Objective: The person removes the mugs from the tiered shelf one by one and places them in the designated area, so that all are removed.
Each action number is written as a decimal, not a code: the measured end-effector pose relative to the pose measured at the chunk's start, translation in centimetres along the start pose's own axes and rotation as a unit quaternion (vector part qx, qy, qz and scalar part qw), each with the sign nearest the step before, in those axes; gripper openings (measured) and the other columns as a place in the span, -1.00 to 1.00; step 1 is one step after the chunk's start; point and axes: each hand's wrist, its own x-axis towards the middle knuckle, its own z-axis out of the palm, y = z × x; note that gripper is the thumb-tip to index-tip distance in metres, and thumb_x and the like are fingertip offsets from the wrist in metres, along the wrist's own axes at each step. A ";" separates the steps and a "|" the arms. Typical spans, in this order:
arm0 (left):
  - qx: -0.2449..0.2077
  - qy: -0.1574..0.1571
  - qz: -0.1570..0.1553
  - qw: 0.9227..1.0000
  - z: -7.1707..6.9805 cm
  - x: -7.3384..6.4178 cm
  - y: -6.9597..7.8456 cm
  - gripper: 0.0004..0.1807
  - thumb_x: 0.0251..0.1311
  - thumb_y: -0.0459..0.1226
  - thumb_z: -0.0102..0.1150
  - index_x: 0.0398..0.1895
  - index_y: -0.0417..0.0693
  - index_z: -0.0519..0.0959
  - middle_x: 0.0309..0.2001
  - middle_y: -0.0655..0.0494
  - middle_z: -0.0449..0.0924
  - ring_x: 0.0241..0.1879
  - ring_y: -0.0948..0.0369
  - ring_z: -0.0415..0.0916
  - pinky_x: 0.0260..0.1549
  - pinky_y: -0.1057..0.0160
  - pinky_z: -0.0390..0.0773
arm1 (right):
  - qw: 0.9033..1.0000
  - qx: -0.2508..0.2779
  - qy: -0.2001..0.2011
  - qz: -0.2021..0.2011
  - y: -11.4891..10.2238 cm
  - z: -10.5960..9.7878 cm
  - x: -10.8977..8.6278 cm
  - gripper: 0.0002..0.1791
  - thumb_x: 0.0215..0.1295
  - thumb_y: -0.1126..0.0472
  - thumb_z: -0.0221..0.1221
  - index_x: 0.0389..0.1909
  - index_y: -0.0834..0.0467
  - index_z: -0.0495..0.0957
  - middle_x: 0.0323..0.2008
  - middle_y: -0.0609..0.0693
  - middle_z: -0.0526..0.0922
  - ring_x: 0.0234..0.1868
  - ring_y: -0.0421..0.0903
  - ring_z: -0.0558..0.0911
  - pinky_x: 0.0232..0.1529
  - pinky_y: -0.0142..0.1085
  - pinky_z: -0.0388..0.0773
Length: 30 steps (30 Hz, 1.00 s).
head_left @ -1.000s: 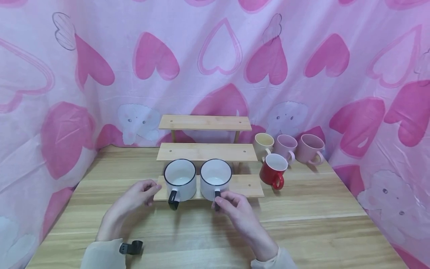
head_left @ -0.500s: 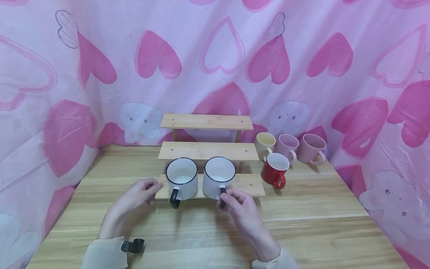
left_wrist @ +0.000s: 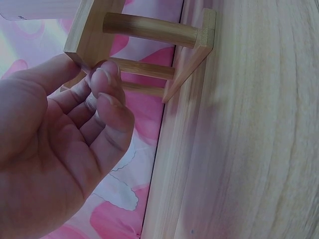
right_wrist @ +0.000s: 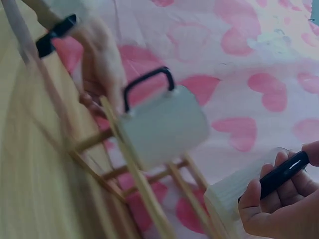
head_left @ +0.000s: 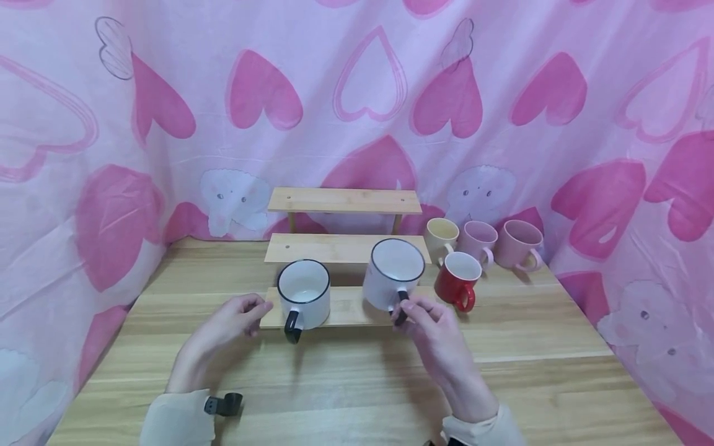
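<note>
My right hand [head_left: 437, 334] grips the black handle of a white enamel-style mug [head_left: 382, 285] with a dark rim, raised and slightly tilted over the right part of the wooden shelf's bottom tier. In the right wrist view, fingers curl round that black handle [right_wrist: 285, 174]. A matching white mug [head_left: 312, 311] stands on the bottom tier's left part, handle toward me. At the left end of that tier, my left hand [head_left: 229, 325] pinches the edge. The left wrist view has thumb and fingertips on a corner of the shelf [left_wrist: 92, 37].
Right of the three-tier shelf [head_left: 346, 249] stand a red mug [head_left: 448, 287], a cream mug [head_left: 434, 248], a lilac mug [head_left: 473, 249] and a pink mug [head_left: 509, 253]. A heart-patterned curtain [head_left: 251, 142] hangs behind the wooden table [head_left: 334, 396].
My right hand has lifted the white mug off the bottom tier and carried it up and to the right, away from the other white mug. The left hand keeps its place at the shelf.
</note>
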 end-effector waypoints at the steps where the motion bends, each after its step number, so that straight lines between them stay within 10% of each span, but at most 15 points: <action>1: -0.002 0.001 -0.003 1.000 0.0 0.0 0.0 -0.53 0.43 0.03 -0.01 -0.30 -0.25 0.48 -0.52 0.00 0.46 -0.46 0.10 0.39 -0.39 0.14 0.41 | 1.000 -0.005 0.004 -0.002 -0.5 -0.3 0.0 -0.73 0.46 0.37 0.01 -0.36 0.12 0.64 -0.35 -0.01 0.61 -0.19 -0.06 0.57 -0.09 -0.25 0.51; 19: 0.000 -0.004 0.011 1.000 -0.1 0.6 0.4 -0.58 0.43 -0.03 0.02 -0.31 -0.26 0.46 -0.53 -0.01 0.46 -0.46 0.09 0.42 -0.41 0.14 0.43 | 0.988 0.024 0.072 -0.133 -8.8 -8.3 0.8 -0.73 0.50 0.41 -0.06 -0.28 0.40 0.61 -0.34 0.16 0.58 -0.28 -0.02 0.55 -0.23 -0.26 0.52; 30: -0.006 0.002 -0.029 1.000 0.0 0.4 0.3 -0.52 0.42 0.05 -0.01 -0.28 -0.25 0.48 -0.51 -0.01 0.45 -0.43 0.08 0.37 -0.36 0.13 0.36 | 0.975 0.103 0.101 -0.171 -9.8 -14.3 0.7 -0.75 0.45 0.51 -0.06 -0.30 0.51 0.59 -0.42 0.25 0.62 -0.36 0.04 0.61 -0.31 -0.21 0.56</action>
